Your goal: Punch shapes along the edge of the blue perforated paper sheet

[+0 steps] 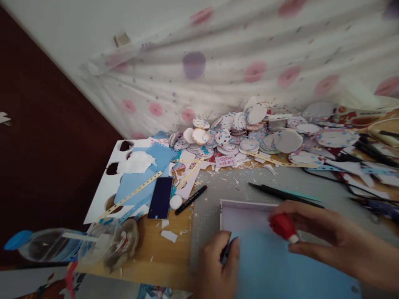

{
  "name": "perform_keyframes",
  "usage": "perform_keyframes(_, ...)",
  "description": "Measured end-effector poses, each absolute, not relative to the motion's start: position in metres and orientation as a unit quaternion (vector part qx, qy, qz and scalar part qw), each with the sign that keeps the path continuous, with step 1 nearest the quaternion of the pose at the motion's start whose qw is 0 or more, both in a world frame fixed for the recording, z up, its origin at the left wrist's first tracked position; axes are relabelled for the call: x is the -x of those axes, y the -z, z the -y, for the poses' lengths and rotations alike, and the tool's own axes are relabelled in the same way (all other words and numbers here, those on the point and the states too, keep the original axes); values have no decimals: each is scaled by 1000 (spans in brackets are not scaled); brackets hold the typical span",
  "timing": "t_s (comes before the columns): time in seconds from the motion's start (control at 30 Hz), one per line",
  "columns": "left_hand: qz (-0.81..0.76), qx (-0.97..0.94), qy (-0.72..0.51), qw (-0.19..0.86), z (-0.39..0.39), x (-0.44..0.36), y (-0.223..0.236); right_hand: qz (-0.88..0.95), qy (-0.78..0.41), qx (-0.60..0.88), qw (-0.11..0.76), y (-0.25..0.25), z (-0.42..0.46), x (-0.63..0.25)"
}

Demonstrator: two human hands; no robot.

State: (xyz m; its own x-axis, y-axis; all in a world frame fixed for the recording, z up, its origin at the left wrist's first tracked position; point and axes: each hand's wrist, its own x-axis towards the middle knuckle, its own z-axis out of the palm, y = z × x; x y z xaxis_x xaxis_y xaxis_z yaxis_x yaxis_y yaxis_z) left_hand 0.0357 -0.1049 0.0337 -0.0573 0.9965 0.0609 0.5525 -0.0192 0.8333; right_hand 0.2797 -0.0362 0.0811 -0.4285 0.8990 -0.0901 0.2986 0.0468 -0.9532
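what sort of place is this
Likely a craft corner, perhaps in a home: a table with heaped round cutouts, a grey mat, and flowered cloth hanging behind.

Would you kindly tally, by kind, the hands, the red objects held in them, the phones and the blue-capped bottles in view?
Hands: 2, the left hand and the right hand
Red object held: 1
Phone: 1
Blue-capped bottle: 1
Total: 5
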Motion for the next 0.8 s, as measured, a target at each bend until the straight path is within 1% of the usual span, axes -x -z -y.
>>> perform_keyframes(0.1,-625,-610,-349,342,97,-42,-32,719,-494,421,247,-89,35,-265)
perform_keyframes(0.23,-617,-606,-328,380,91,-43,-34,742,-473,395,263,-76,29,-247)
perform_keyframes(0.43,-617,-615,-326,367,86,-36,-41,732,-472,410,269,-63,16,-238)
perform_keyframes(0.53,-609,-623,-322,371,80,-33,-44,726,-492,415,240,-68,14,-236)
perform_keyframes(0.63,-602,-626,-307,390,75,-31,-46,700,-538,427,194,-71,11,-234)
perform_keyframes(0.73,-605,-614,-290,417,72,-29,-46,675,-580,430,149,-74,6,-231)
perform_keyframes(0.8,-615,-582,-291,445,71,-29,-45,664,-595,431,134,-76,2,-230)
